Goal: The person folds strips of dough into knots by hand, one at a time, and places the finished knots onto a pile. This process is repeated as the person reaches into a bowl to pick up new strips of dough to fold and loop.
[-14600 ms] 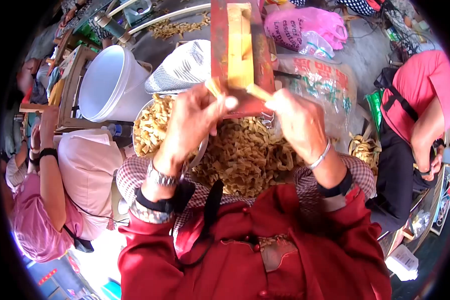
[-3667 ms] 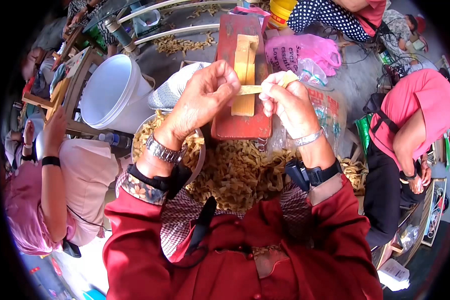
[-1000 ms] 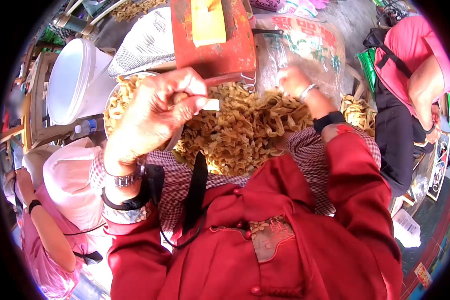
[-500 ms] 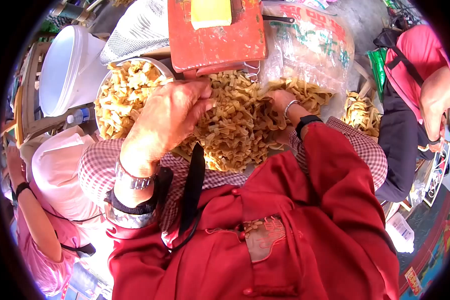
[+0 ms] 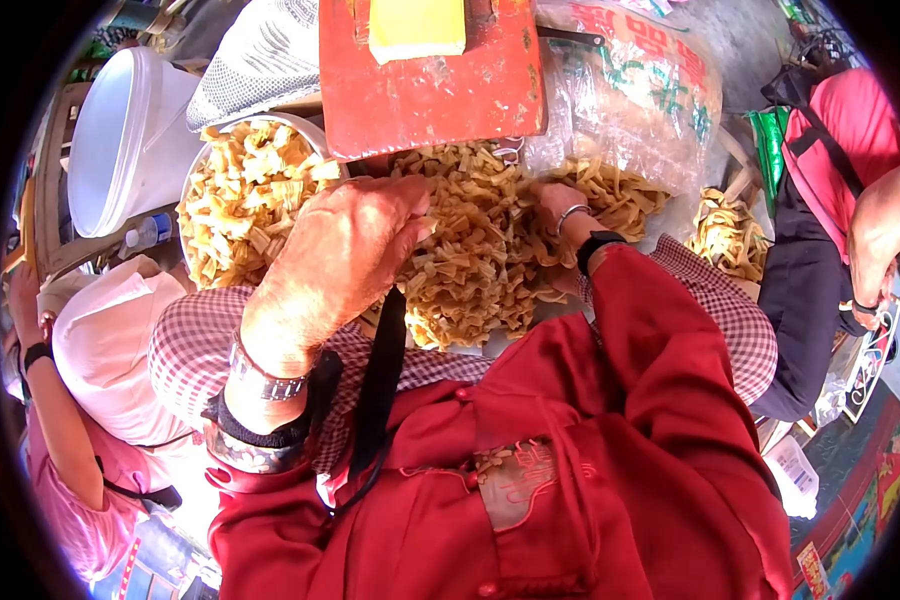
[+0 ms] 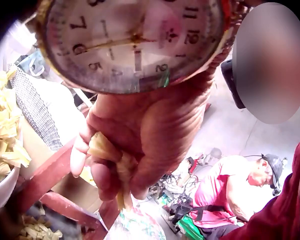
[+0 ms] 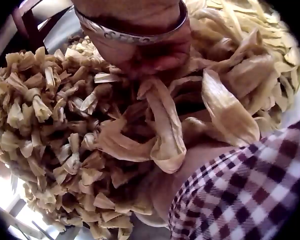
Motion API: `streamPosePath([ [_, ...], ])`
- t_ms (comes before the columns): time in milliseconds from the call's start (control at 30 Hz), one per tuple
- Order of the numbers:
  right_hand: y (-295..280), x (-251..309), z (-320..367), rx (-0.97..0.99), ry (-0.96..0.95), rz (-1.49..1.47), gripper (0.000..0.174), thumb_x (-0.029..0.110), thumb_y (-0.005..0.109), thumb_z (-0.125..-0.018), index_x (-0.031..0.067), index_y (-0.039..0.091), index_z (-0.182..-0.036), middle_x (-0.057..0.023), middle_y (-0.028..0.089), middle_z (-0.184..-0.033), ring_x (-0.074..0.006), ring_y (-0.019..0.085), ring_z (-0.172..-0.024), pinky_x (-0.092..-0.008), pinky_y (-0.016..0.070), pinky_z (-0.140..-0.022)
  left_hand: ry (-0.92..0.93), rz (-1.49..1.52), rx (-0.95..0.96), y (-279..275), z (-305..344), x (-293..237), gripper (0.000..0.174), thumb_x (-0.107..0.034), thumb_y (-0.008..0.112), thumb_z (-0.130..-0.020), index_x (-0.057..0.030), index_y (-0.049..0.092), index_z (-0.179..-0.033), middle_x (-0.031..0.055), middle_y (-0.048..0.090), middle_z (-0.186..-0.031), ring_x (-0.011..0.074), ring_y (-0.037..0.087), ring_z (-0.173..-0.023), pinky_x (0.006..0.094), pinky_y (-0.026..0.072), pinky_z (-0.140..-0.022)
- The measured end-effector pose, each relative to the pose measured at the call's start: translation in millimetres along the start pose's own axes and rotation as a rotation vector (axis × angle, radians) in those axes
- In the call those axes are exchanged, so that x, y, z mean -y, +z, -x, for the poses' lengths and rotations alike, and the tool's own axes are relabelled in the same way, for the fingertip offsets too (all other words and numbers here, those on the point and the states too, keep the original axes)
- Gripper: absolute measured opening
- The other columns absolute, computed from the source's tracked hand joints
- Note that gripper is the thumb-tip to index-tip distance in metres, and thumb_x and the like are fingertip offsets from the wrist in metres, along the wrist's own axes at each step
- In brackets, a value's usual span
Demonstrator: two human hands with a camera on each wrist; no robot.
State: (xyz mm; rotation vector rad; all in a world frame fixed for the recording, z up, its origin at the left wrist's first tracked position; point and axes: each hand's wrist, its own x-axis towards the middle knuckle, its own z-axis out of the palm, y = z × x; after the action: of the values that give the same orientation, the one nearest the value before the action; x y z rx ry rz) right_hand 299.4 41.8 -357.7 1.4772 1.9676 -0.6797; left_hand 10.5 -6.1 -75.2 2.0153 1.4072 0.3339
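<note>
My left hand (image 5: 345, 240) is over the left side of a pile of knotted pale-brown strips (image 5: 470, 270). In the left wrist view its thumb and fingers pinch a knotted strip (image 6: 124, 167), one tail pointing down. Loose flat strips (image 5: 620, 200) lie right of the pile, where my right hand (image 5: 555, 208) reaches in. The right wrist view has that hand (image 7: 145, 55) low over long, limp strips (image 7: 167, 130); its fingertips are hidden, so a grip cannot be told. A yellow block (image 5: 417, 28) rests on the red bench (image 5: 430, 105) beyond the hands.
A bowl (image 5: 322, 140) heaped with strips stands left of the pile, near a white bucket (image 5: 130, 145) and a bottle (image 5: 150, 232). A clear plastic bag (image 5: 630, 100) lies right of the bench, below a black handle (image 5: 570, 36). People sit on both sides.
Earlier, both hands held a strip between them above the block. Since a second ago, my right hand has gone down into the loose strips, and my left hand has lowered with its piece.
</note>
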Motion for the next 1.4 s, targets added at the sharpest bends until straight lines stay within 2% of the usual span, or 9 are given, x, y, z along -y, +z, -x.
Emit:
streamPosePath([
  [100, -4, 5, 10, -0.061, 0.017, 0.014, 0.019, 0.011, 0.055, -0.08, 0.0149, 0.064, -0.096, -0.0128, 0.064, -0.098, -0.0325, 0.062, -0.09, -0.0427, 0.0502, -0.072, -0.002, 0.005, 0.019, 0, 1, -1, 0.014, -0.012, 0.062, -0.083, 0.0, 0.056, -0.089, 0.0177, 0.059, -0.081, 0.0363, 0.058, -0.078, 0.0404, 0.0459, -0.068],
  [233, 16, -1, 15, -0.435, -0.227, -0.1, 0.016, 0.01, 0.057, -0.078, 0.0079, 0.064, -0.092, -0.0138, 0.063, -0.094, -0.0329, 0.06, -0.091, -0.0395, 0.0502, -0.076, 0.011, 0.008, 0.046, -3, 1, -4, 0.014, -0.012, 0.062, -0.083, 0.0001, 0.056, -0.088, 0.0182, 0.059, -0.08, 0.0371, 0.058, -0.08, 0.041, 0.046, -0.069],
  [333, -4, -8, 29, -0.405, -0.423, -0.226, 0.013, 0.01, 0.054, -0.08, 0.0069, 0.06, -0.092, -0.0162, 0.059, -0.092, -0.0357, 0.056, -0.089, -0.0398, 0.0471, -0.077, 0.061, 0.002, 0.009, -1, 3, -3, 0.015, -0.012, 0.062, -0.083, 0.0001, 0.056, -0.088, 0.0178, 0.059, -0.08, 0.0374, 0.058, -0.081, 0.0417, 0.046, -0.069],
  [533, -11, -24, 35, -0.52, -0.325, -0.605, 0.01, 0.011, 0.055, -0.081, 0.0024, 0.054, -0.085, -0.016, 0.054, -0.088, -0.0345, 0.053, -0.084, -0.0388, 0.0435, -0.075, 0.126, -0.045, 0.007, -3, 5, -4, 0.016, -0.013, 0.062, -0.083, -0.0019, 0.059, -0.093, 0.0188, 0.061, -0.085, 0.0371, 0.059, -0.083, 0.0416, 0.047, -0.07],
  [767, -20, -20, 47, -0.453, -0.178, -0.482, 0.016, 0.014, 0.057, -0.082, 0.0004, 0.055, -0.09, -0.0223, 0.059, -0.082, -0.0378, 0.056, -0.076, -0.0408, 0.0449, -0.072, 0.142, -0.078, 0.015, -3, 5, -4, 0.014, -0.013, 0.061, -0.083, -0.0012, 0.058, -0.091, 0.0193, 0.06, -0.078, 0.0375, 0.059, -0.08, 0.0427, 0.0465, -0.067],
  [967, -7, -56, 39, -0.339, 0.043, -1.005, 0.021, 0.018, 0.054, -0.085, 0.0013, 0.057, -0.097, -0.0206, 0.062, -0.086, -0.0336, 0.06, -0.082, -0.0396, 0.0458, -0.075, 0.21, -0.108, -0.026, 0, 6, 0, 0.012, -0.012, 0.061, -0.082, -0.0021, 0.056, -0.086, 0.0172, 0.06, -0.076, 0.037, 0.059, -0.078, 0.0433, 0.0462, -0.066],
  [1167, 9, -53, 25, -0.488, 0.14, -1.13, 0.025, 0.021, 0.053, -0.086, 0.0026, 0.055, -0.102, -0.0199, 0.063, -0.085, -0.0359, 0.062, -0.08, -0.042, 0.0475, -0.072, 0.218, -0.137, -0.051, 2, 5, 0, 0.011, -0.012, 0.06, -0.082, -0.0035, 0.056, -0.086, 0.0161, 0.06, -0.076, 0.0366, 0.059, -0.078, 0.0435, 0.0468, -0.066],
  [1300, 9, -57, 33, -0.584, 0.078, -0.645, 0.023, 0.023, 0.055, -0.084, 0.0054, 0.059, -0.097, -0.0228, 0.063, -0.087, -0.0399, 0.061, -0.081, -0.0444, 0.0484, -0.071, 0.215, -0.17, -0.049, 4, 5, 1, 0.011, -0.013, 0.059, -0.082, -0.0037, 0.056, -0.087, 0.0168, 0.06, -0.075, 0.0369, 0.059, -0.078, 0.044, 0.0468, -0.066],
  [1400, -1, -32, 65, -0.566, -0.063, -0.386, 0.008, 0.013, 0.059, -0.08, 0.0053, 0.061, -0.082, -0.0124, 0.062, -0.069, -0.0268, 0.064, -0.074, -0.0369, 0.0503, -0.063, 0.218, -0.167, -0.039, 4, 3, 1, 0.011, -0.013, 0.059, -0.083, -0.0036, 0.056, -0.087, 0.0176, 0.059, -0.075, 0.0374, 0.059, -0.078, 0.0444, 0.0466, -0.066],
])
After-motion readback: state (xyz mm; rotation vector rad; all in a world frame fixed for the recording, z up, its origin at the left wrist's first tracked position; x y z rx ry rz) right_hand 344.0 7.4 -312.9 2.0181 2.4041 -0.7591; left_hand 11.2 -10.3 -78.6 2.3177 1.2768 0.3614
